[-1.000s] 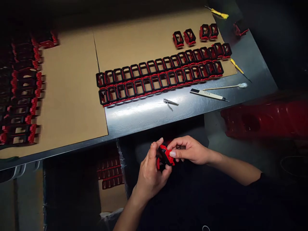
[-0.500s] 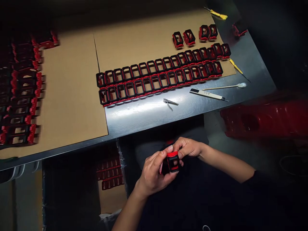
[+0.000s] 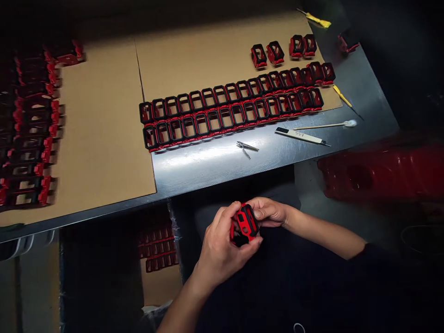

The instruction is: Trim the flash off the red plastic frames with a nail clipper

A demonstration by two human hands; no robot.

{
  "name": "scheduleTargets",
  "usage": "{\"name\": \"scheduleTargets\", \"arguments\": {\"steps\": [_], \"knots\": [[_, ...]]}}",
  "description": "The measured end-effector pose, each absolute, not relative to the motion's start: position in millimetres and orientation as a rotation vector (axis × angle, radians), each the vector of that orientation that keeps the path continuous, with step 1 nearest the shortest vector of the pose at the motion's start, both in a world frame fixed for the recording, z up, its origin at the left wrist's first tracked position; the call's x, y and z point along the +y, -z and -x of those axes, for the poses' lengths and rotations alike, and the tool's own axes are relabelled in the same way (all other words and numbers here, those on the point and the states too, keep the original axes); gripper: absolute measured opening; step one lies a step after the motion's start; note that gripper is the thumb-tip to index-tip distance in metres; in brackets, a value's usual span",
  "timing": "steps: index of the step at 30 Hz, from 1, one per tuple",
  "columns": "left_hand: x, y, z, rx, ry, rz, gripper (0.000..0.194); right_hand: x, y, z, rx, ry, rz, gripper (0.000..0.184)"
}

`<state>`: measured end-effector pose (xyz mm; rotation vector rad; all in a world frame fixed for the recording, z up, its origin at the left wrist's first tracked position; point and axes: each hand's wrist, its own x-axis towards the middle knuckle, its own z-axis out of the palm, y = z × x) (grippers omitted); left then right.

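Over my lap, below the table's front edge, a red-and-black plastic housing (image 3: 247, 223) is between my two hands. My left hand (image 3: 222, 243) wraps around it from the left, thumb under its lower end and fingers at its upper left. From the right, my right hand (image 3: 268, 212) grips the upper right side with thumb and bent fingers; some fingertips are hidden behind the part. The housing is tilted, with a red side with cut-outs facing up and its black rim to the right.
Two rows of similar housings (image 3: 208, 97) stand on cardboard (image 3: 104, 138); more (image 3: 31, 138) are stacked at left. On the metal table (image 3: 201, 169) lie nail clippers (image 3: 247, 147), a white cutter pen (image 3: 301, 136), a cotton swab (image 3: 322, 126) and yellow-handled picks (image 3: 342, 97). A red stool (image 3: 378, 171) is at right.
Both hands have turned the housing, so a red side with cut-outs now shows where the black frame opening faced me before. The hands stay at nearly the same place.
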<state>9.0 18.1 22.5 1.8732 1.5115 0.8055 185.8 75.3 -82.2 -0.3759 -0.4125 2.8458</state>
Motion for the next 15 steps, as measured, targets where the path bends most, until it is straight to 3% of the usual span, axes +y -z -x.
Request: {"name": "scheduleTargets", "arguments": {"steps": [6,15], "knots": [[19,-20,-8,1.644,-0.738,-1.779,0.068,78,72,-185,-0.465,-2.813,0.545,0.054],[15,-11,-3,1.501,-0.693,-1.809,0.061,92,37,-185,-0.645,-2.792,0.742,0.05]]}}
